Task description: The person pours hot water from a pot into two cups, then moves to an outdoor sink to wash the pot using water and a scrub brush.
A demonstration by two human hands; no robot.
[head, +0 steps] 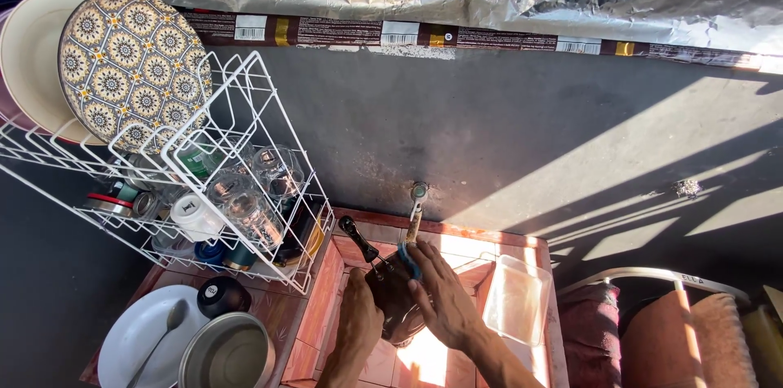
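My left hand (357, 316) grips the side of a dark pot (395, 297) with a black handle (359, 238), held over a tiled sink (341, 274) under a wall tap (417, 207). My right hand (444, 294) rests on top of the pot and presses a blue sponge (409, 260) against it.
A white wire dish rack (245, 152) at left holds patterned and plain plates, glasses and cups. Below it lie a white plate with a spoon (139, 335), a metal bowl (228, 351) and a black lid (222, 296). A clear plastic container (517, 298) sits right of the sink.
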